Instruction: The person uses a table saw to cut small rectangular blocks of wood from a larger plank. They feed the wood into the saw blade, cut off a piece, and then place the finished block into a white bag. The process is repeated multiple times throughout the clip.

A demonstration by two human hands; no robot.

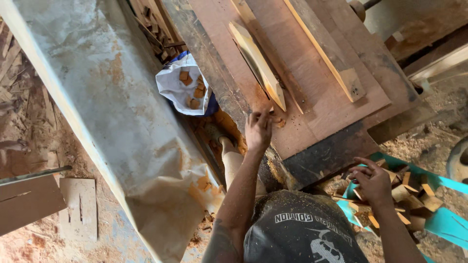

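At the far left, a flat board (80, 207) lies on the sawdust-covered floor, just beside a larger brown panel (27, 199). A long grey slab (105, 112), stained rusty orange, runs diagonally from the top left down toward the middle. Beyond its upper edge a white sack (178, 90) stands open, with small wood blocks (192, 90) inside.

The left hand (257, 130) reaches up to the near edge of the bench (312, 97), fingers bunched together at a small block (278, 122) lying at that edge. Whether the fingertips actually pinch it cannot be told; the block shows just right of the fingertips, touching or nearly so. Just above the hand a pale pointed strip (258, 63) lies on the bench, and a longer pale batten (326, 48) lies well to its right.

The right hand (373, 182) is lower and well apart, fingers spread and curved down onto a heap of offcuts (407, 199) piled on a teal sheet (446, 221). Its fingertips touch the top pieces, but no single piece is clearly gripped.
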